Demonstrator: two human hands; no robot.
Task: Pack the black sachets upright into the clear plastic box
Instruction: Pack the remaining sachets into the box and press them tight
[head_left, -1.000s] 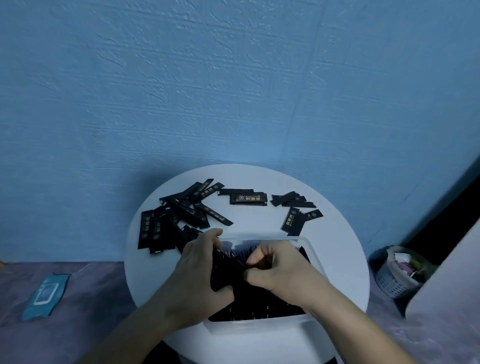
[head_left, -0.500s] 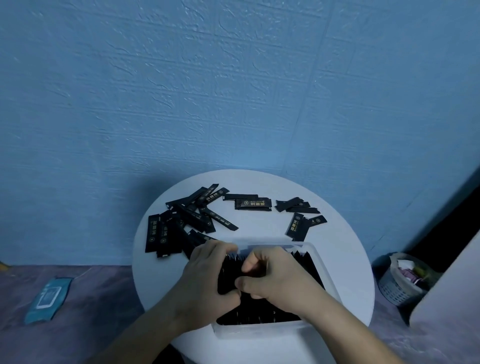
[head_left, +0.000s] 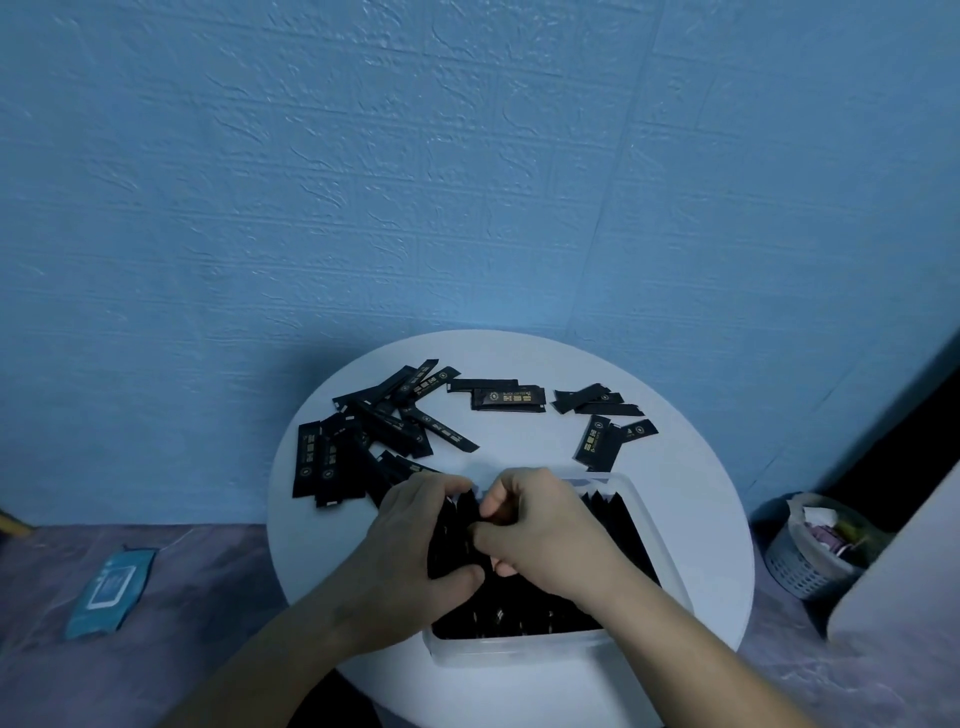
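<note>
Sachets already fill much of the clear plastic box (head_left: 519, 649), which sits at the near side of the round white table (head_left: 701, 519). The packed sachets (head_left: 524, 616) stand on end in rows, their tops showing along the near wall and their corners poking up by the far right wall.

Both hands are down in the left half of the box. The left hand (head_left: 410, 540) wraps its fingers and thumb round a bundle of sachets (head_left: 457, 535), held upright. The right hand (head_left: 545, 535) comes in from the other side, its curled fingers pinching the same bundle near the top. The hands hide whether the bundle has reached the bottom of the box.

The job looks past halfway but not close to done. Plenty of sachets lie flat on the table beyond the box. A loose heap (head_left: 363, 436) spreads over the far left, partly stacked and crossing one another. A middle pair (head_left: 506, 399) lies lengthwise at the back, with a small cluster (head_left: 597, 402) to its right. Two more sachets (head_left: 605, 441) lie just behind the box's far right corner. All of these need gathering, turning on end and slotting in. Room seems to be left mainly at the far left of the box, where the hands are working.

On the floor lie a teal wipes packet (head_left: 109, 592) at the left and a small basket (head_left: 810, 556) at the right.
</note>
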